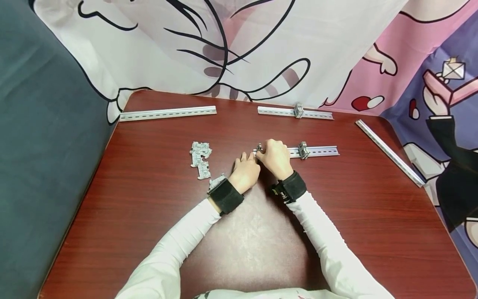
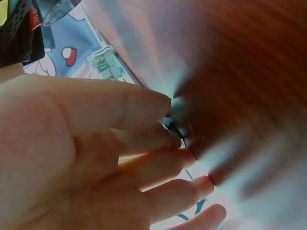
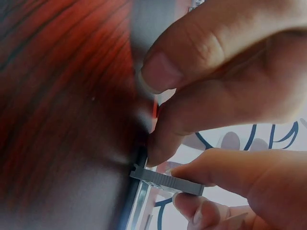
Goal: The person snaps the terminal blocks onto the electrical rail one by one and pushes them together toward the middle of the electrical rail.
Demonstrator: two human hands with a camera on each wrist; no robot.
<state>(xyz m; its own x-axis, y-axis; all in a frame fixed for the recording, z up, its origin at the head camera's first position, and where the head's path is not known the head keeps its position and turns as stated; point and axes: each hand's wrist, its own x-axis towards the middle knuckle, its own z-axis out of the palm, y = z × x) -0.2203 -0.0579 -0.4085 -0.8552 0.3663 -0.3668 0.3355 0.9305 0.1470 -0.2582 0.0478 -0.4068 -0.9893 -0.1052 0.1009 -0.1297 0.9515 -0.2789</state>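
Near the left end of the slotted metal DIN rail, my right hand pinches a thin grey terminal block between thumb and index finger. The block stands upright on or against the rail; the exact contact is hidden. My left hand lies beside it with fairly straight fingers. Its index fingertip touches the rail's left end in the right wrist view, and its thumb stands a little apart. Further right on this rail sits another terminal block.
Several loose terminal blocks lie left of the hands, and one more grey piece is by the left wrist strap. At the back are a bare rail and a rail with a block. Another rail lies slanted at right.
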